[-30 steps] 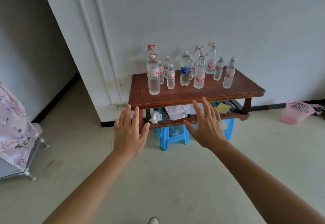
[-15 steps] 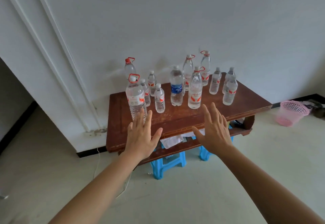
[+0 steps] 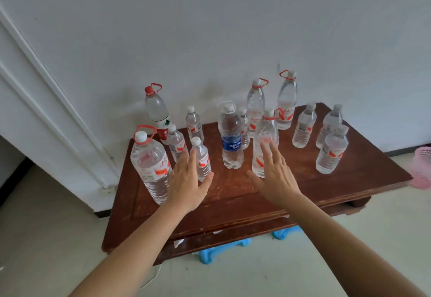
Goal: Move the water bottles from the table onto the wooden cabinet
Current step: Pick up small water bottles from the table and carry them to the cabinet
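**Large handled bottle** (image 3: pixel 151 163): upright at the left front of the worktop (image 3: pixel 233 205), just beside the outer edge of the left hand. It stands where it stood one second ago.

**Left hand** (image 3: pixel 186 184): one second ago it was short of the worktop's front edge, and it is now over the surface. The grip is wide, with fingers straight and the thumb spread to the right, and it holds nothing. A small bottle (image 3: pixel 202 156) stands in the gap between forefinger and thumb. Contact cannot be confirmed.

**Blue-label bottle** (image 3: pixel 231 140): upright between the two hands, untouched.

**Right hand** (image 3: pixel 276 175): it has advanced in the same way. The grip is wide, the fingers are straight and slightly fanned, and it is empty. The fingertips (image 3: pixel 268 149) overlap the lower body of a tall bottle (image 3: pixel 264 133) with a red neck ring. Whether they touch it cannot be told.

**Right-hand group of small bottles** (image 3: pixel 331 154): upright and apart from the right hand.

**Effect on the task:** the approach appears complete and no grasp has begun. All the water bottles remain on the worktop and none has been transferred. The wooden cabinet is not in view.

The small bottle and the tall bottle are the probable first picks. Each grip must close round its bottle before lifting. The tall bottle is narrow and could tip against its close neighbours if straight fingers push it.
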